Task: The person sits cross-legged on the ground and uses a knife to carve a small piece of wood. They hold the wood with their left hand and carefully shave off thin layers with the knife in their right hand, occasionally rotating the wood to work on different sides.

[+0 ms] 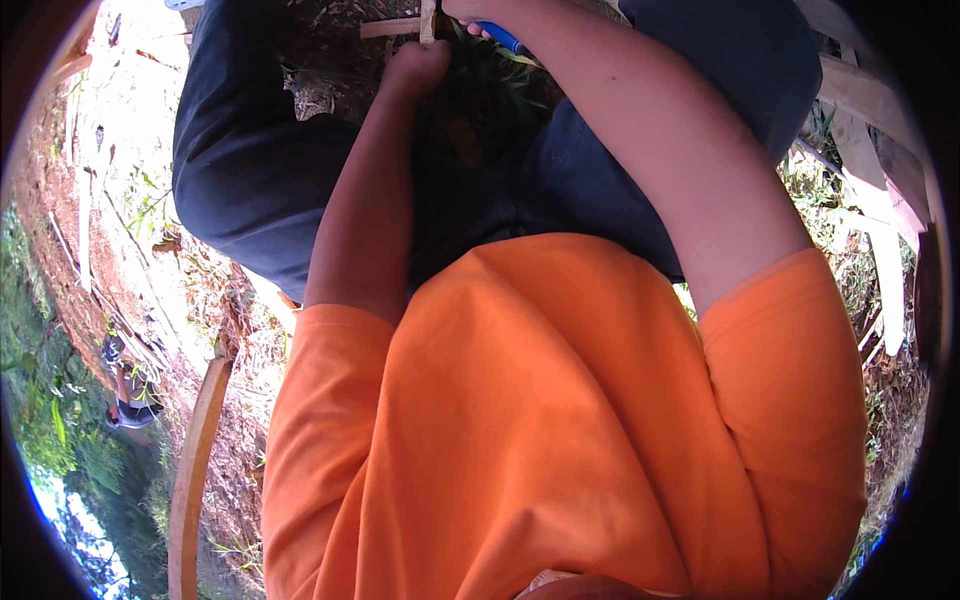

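Observation:
At the top edge of the head view, between my knees, my left hand (418, 66) is closed around the lower end of a thin, pale wooden strip (428, 20). The strip's upper part runs out of the picture. Just to the right, my right hand (482, 12) grips a tool with a blue handle (503, 38). Its working end is out of view, so its kind does not show. A second wooden piece (388, 28) lies crosswise beside the strip, over dark ground.
A long wooden beam (195, 480) stands at my left, bent by the lens. Several boards (882, 235) lean or lie at the right. Grass (500, 95) grows between my legs. Far left, part of another person (130, 412) shows near green plants (50, 400).

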`<state>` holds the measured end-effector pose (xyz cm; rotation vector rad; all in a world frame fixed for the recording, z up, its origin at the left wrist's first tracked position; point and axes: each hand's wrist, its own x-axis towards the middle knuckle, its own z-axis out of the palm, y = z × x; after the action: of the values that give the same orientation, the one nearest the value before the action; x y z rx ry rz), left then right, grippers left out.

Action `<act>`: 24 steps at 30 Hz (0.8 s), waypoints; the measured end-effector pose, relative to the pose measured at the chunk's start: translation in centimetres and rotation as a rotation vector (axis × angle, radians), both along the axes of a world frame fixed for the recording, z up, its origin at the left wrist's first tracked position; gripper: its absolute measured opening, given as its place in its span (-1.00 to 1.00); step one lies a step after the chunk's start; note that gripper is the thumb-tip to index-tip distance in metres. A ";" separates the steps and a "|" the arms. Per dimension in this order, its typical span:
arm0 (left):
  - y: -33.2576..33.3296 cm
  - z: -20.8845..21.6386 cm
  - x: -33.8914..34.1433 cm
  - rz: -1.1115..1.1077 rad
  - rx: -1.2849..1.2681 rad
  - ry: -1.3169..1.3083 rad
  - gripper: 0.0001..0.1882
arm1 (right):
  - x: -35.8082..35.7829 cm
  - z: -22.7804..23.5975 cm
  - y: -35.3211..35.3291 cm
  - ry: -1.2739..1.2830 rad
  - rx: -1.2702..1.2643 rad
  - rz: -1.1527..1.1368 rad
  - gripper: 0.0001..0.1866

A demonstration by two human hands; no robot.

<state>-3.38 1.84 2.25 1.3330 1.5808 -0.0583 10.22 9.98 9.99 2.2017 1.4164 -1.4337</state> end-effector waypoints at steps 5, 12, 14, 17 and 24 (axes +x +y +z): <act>-1.3 0.5 0.3 0.070 0.021 0.058 -0.27 | 0.9 -3.0 0.3 -0.025 0.039 0.045 -0.68; -1.1 2.2 0.7 -0.058 0.025 0.182 -0.10 | 4.0 -0.4 -0.2 0.246 0.121 -0.184 -0.63; -1.6 3.3 1.1 -0.170 0.117 0.265 -0.08 | 5.4 -0.9 -1.1 0.305 0.102 -0.266 -0.62; -2.0 4.2 1.3 -0.271 0.142 0.300 -0.06 | 6.2 0.5 -3.5 0.365 0.040 -0.295 -0.61; -2.4 4.0 2.0 -0.313 0.196 0.417 -0.26 | 6.8 1.1 -8.0 0.270 0.080 -0.067 -0.66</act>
<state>-1.37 -0.52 6.20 1.8020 1.7358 -0.4052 17.01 2.02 11.11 2.1876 1.5163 -1.7842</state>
